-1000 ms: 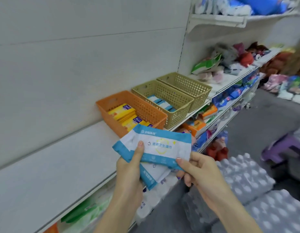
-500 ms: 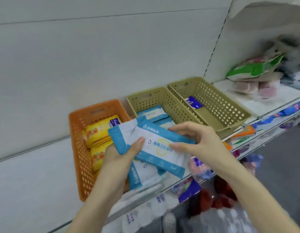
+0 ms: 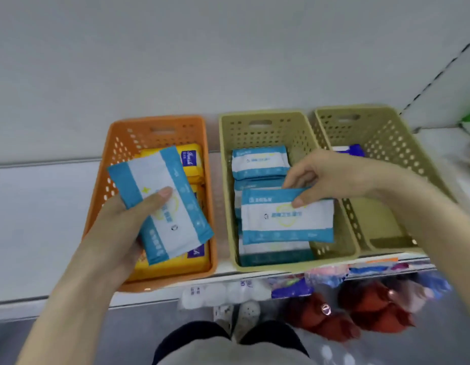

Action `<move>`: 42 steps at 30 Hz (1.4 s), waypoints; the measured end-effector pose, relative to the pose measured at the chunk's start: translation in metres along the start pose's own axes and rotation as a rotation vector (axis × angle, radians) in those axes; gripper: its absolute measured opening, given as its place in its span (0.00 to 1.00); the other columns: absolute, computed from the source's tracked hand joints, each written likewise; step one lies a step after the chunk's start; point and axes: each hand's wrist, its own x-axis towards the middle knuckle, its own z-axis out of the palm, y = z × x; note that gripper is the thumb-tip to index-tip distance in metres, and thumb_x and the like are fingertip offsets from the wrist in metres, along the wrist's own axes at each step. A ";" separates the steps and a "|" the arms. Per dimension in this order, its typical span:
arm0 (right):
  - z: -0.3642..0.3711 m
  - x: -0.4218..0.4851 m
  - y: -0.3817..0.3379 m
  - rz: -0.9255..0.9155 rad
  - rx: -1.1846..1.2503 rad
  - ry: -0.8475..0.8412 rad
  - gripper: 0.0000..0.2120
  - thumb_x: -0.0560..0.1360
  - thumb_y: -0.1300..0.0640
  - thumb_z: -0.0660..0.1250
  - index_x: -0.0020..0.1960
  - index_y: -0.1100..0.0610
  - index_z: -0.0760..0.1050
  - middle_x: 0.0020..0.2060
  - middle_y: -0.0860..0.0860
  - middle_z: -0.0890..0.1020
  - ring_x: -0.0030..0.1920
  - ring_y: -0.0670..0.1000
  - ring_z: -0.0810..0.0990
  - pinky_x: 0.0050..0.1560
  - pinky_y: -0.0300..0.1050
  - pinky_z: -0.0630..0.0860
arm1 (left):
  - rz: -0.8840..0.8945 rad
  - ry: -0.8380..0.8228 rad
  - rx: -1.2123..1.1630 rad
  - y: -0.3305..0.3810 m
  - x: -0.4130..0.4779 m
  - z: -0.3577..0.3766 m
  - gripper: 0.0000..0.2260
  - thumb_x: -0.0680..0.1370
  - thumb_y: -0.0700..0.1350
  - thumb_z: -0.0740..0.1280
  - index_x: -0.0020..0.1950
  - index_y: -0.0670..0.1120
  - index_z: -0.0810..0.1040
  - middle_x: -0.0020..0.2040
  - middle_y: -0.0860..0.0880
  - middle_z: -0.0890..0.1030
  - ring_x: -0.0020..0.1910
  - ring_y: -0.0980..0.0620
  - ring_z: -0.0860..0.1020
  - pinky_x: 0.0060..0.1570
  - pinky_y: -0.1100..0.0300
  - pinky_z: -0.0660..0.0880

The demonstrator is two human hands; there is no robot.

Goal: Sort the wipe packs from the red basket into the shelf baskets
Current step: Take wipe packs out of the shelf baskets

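Note:
My left hand (image 3: 123,222) grips a blue-and-white wipe pack (image 3: 165,206) above the orange basket (image 3: 118,143), which holds yellow packs (image 3: 194,160). My right hand (image 3: 331,177) pinches the top edge of a second blue-and-white wipe pack (image 3: 286,219) inside the middle olive basket (image 3: 228,180), on top of several matching packs (image 3: 259,162). The right olive basket (image 3: 381,143) holds a dark blue pack (image 3: 353,150) at its back. The red basket is out of view.
The three baskets stand side by side on a white shelf (image 3: 39,206) against a pale wall. Below the shelf edge lie white, blue and red packaged goods (image 3: 360,309). My legs and shoes (image 3: 244,314) show at the bottom.
The view swung to face the baskets from above. My hands split the stacked packs: the right carried one pack into the middle olive basket, the left kept the other over the orange basket.

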 end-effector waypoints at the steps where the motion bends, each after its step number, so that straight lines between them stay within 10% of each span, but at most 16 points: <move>1: 0.009 0.009 0.001 -0.001 -0.025 -0.042 0.11 0.68 0.62 0.75 0.49 0.56 0.81 0.45 0.54 0.84 0.46 0.49 0.82 0.51 0.44 0.77 | -0.001 0.002 -0.004 0.000 0.002 0.000 0.13 0.66 0.43 0.68 0.50 0.46 0.80 0.41 0.53 0.86 0.37 0.57 0.84 0.32 0.64 0.79; 15: 0.056 0.042 0.018 0.114 -0.187 -0.129 0.12 0.69 0.61 0.75 0.52 0.59 0.81 0.40 0.47 0.79 0.43 0.44 0.76 0.36 0.26 0.68 | -0.089 -0.028 -0.103 -0.009 0.007 0.004 0.06 0.74 0.41 0.66 0.49 0.47 0.80 0.42 0.52 0.86 0.39 0.56 0.84 0.34 0.60 0.81; 20: 0.069 0.032 0.015 0.023 -0.407 0.030 0.12 0.68 0.55 0.76 0.49 0.55 0.79 0.39 0.46 0.80 0.41 0.46 0.76 0.38 0.41 0.72 | -0.106 -0.035 -0.096 -0.006 0.009 0.009 0.05 0.76 0.42 0.65 0.47 0.47 0.81 0.42 0.52 0.86 0.39 0.55 0.84 0.36 0.58 0.82; 35: 0.048 0.052 0.026 -0.068 -0.317 -0.167 0.08 0.66 0.59 0.78 0.41 0.56 0.79 0.34 0.46 0.81 0.33 0.38 0.77 0.34 0.25 0.70 | -0.077 -0.099 -0.057 -0.002 0.005 0.026 0.05 0.76 0.42 0.65 0.48 0.49 0.80 0.42 0.54 0.86 0.38 0.57 0.84 0.34 0.60 0.81; 42: 0.060 0.038 0.024 -0.123 -0.565 -0.092 0.15 0.68 0.52 0.76 0.47 0.56 0.72 0.36 0.45 0.73 0.35 0.44 0.71 0.33 0.39 0.68 | -0.093 -0.077 -0.080 -0.003 0.002 0.027 0.04 0.77 0.43 0.65 0.48 0.50 0.80 0.41 0.54 0.86 0.38 0.57 0.84 0.32 0.61 0.81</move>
